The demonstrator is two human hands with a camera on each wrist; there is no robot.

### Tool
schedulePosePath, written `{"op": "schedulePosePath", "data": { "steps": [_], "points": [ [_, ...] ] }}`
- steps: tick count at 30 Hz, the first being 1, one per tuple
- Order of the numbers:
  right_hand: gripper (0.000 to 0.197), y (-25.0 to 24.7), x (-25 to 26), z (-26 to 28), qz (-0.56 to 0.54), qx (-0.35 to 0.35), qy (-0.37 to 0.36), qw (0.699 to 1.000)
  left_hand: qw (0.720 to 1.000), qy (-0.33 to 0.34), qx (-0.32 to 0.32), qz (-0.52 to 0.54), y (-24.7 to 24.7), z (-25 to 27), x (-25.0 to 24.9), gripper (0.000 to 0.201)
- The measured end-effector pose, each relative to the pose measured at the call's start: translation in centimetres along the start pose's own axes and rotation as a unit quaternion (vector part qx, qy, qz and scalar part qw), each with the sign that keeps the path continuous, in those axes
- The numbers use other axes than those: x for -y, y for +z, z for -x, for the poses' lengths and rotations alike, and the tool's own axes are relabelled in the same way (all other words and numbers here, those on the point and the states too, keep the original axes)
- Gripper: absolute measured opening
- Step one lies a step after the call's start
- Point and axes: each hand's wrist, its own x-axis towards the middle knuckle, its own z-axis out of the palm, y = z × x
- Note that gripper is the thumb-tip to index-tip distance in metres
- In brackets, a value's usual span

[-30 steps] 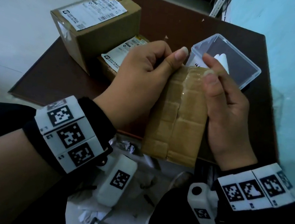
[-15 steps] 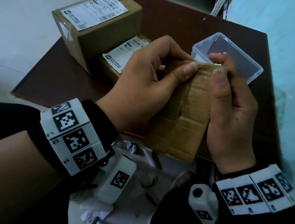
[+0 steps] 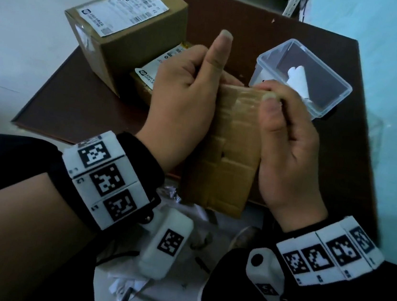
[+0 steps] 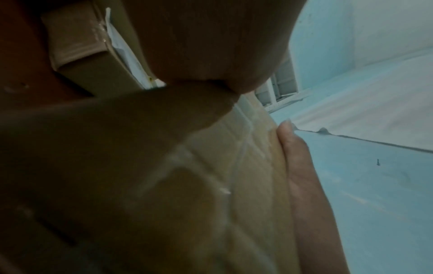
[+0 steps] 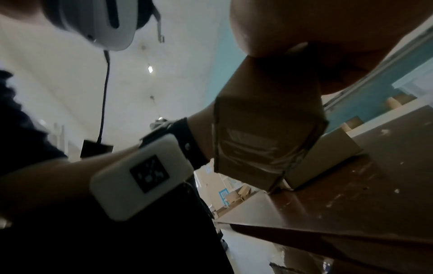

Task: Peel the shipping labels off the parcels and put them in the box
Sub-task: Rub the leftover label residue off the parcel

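Note:
A small brown taped parcel [image 3: 233, 142] stands tilted over the near edge of the brown table [image 3: 84, 111], held between both hands. My left hand [image 3: 201, 80] grips its left side with the fingers curled behind and the thumb raised straight up, off the cardboard. My right hand [image 3: 273, 93] pinches its top right corner, thumb in front and fingers behind. No label shows on the face towards me. The parcel [image 4: 253, 176] fills the left wrist view; its taped end [image 5: 257, 144] shows in the right wrist view. A clear plastic box [image 3: 333, 102] behind the right hand holds white peeled labels [image 3: 298, 80].
A large cardboard parcel [image 3: 139, 53] with a white label [image 3: 124, 11] sits at the back left. A flatter labelled parcel [image 3: 151, 74] lies beside it, partly behind my left hand. A blue wall [image 3: 389, 73] borders the table's right side. Paper scraps [image 3: 126, 284] lie on the floor below.
My left thumb has lifted off the parcel's top edge and now points upward. The parcel has turned slightly in my hands; my right thumb stays at its top edge.

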Motion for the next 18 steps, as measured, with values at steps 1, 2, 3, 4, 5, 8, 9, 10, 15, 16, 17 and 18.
{"op": "schedulePosePath", "data": {
  "steps": [1, 2, 3, 4, 5, 8, 9, 10, 15, 16, 17, 18],
  "points": [
    [0.021, 0.0, 0.0, -0.2, -0.009, -0.022, 0.010, 1.000, 1.000, 0.003, 0.010, 0.000, 0.0, -0.1, -0.1, 0.051],
    [0.023, -0.1, 0.1, -0.3, -0.019, -0.048, 0.020, 0.998, 1.000, 0.007, 0.027, 0.004, 0.1, 0.0, -0.3, 0.049],
    [0.024, -0.2, 0.1, -0.4, -0.028, -0.070, 0.029, 0.997, 0.999, 0.010, 0.048, 0.007, 0.2, 0.1, -0.5, 0.044],
    [0.025, -0.3, 0.1, -0.5, -0.034, -0.086, 0.036, 0.995, 0.997, 0.013, 0.072, 0.004, 0.2, 0.3, -0.6, 0.036],
    [0.025, -0.3, 0.1, -0.5, -0.035, -0.098, 0.041, 0.994, 0.995, 0.018, 0.094, -0.003, 0.3, 0.5, -0.6, 0.029],
    [0.025, -0.3, 0.1, -0.4, -0.027, -0.111, 0.041, 0.993, 0.991, 0.026, 0.127, -0.012, 0.2, 0.9, -0.6, 0.030],
    [0.025, -0.3, 0.2, -0.4, -0.024, -0.111, 0.038, 0.993, 0.991, 0.024, 0.132, -0.006, 0.2, 1.0, -0.6, 0.031],
    [0.025, -0.4, 0.2, -0.4, -0.021, -0.111, 0.035, 0.993, 0.991, 0.021, 0.135, 0.003, 0.2, 0.9, -0.6, 0.030],
    [0.023, -0.4, 0.3, -0.2, -0.004, -0.119, 0.012, 0.993, 0.989, 0.009, 0.142, 0.032, 0.3, 1.0, -0.5, 0.024],
    [0.022, -0.3, 0.4, -0.2, -0.002, -0.121, 0.011, 0.993, 0.990, 0.010, 0.139, 0.032, 0.3, 1.0, -0.5, 0.023],
    [0.022, -0.3, 0.4, -0.1, 0.000, -0.122, 0.012, 0.992, 0.990, 0.008, 0.137, 0.034, 0.3, 1.0, -0.5, 0.022],
    [0.022, -0.2, 0.4, -0.1, 0.003, -0.120, 0.013, 0.993, 0.990, 0.006, 0.136, 0.035, 0.3, 1.1, -0.5, 0.022]
  ]
}}
